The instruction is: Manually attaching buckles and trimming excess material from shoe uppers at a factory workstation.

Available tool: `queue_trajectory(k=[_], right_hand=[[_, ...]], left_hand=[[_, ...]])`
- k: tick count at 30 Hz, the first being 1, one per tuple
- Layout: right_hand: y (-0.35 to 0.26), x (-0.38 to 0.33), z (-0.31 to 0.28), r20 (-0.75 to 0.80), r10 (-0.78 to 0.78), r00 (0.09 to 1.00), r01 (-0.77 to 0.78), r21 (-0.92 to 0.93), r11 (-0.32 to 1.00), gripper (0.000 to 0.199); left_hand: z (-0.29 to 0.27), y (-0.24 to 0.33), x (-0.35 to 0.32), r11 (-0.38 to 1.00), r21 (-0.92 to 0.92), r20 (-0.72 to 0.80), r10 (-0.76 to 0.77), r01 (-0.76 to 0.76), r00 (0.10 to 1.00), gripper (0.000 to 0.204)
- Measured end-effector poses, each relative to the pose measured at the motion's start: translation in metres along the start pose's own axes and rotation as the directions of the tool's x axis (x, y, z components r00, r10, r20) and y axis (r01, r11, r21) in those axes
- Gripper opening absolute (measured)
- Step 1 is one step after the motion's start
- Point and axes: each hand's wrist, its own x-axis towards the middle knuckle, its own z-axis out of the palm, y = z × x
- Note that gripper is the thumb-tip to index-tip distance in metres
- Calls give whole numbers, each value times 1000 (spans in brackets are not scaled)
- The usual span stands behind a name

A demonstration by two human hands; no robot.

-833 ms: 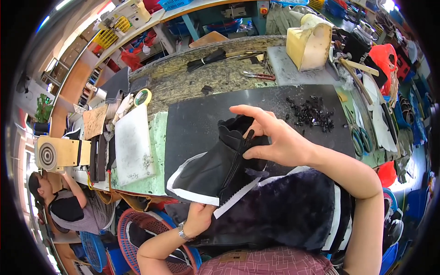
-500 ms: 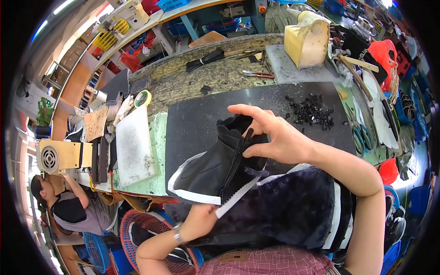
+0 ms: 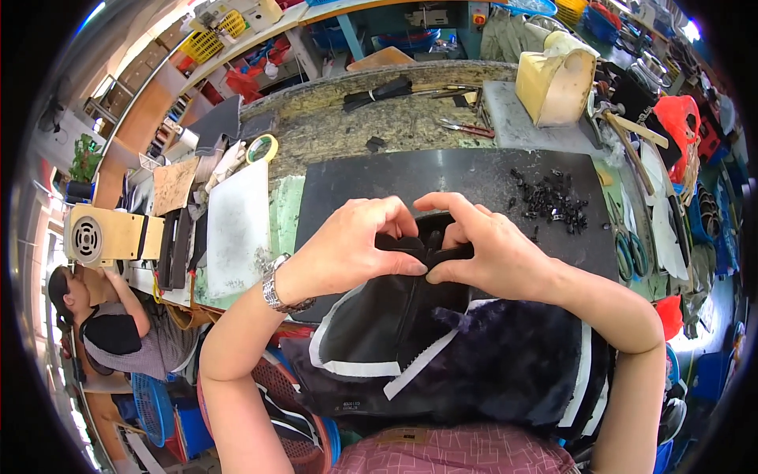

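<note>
A black shoe upper with white tape along its lower edge lies over the front edge of the bench. A dark zipper or seam line runs down it. My left hand, with a metal-banded watch on the wrist, pinches the top opening of the upper from the left. From the right, my right hand grips the same top edge, its thumb nearly meeting the left thumb. What lies under the fingertips is partly hidden. Dark fur lining pieces with white strips rest across my lap, and one white strip hangs loose beside the upper.
Small black parts are heaped on the dark board. Scissors lie at right, red-handled snips behind. A white slab and tape roll sit at left. A co-worker is at far left, above baskets.
My left hand has risen from the white strip at the lower edge to the top of the upper, beside my right hand. The view has shifted slightly.
</note>
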Motion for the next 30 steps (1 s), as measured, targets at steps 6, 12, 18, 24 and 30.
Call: queue_trajectory(k=[6, 12, 18, 24, 30], right_hand=[[8, 3, 4, -5, -86, 996, 86, 36, 996, 65], [0, 1, 2, 40, 4, 999, -5, 10, 1000, 61], [1, 5, 2, 62, 23, 998, -25, 37, 999, 62], [2, 6, 2, 51, 16, 999, -20, 82, 996, 62], [7, 5, 4, 18, -44, 999, 42, 99, 994, 61]], left_hand=[[-1, -4, -5, 967, 226, 9, 118, -117, 993, 32], [-1, -1, -6, 952, 293, 26, 86, -90, 996, 33], [0, -5, -6, 976, 217, 79, 12, -29, 997, 27], [1, -6, -6, 979, 204, 72, 0, -15, 997, 28], [3, -5, -7, 980, 198, 57, -6, -6, 998, 29]])
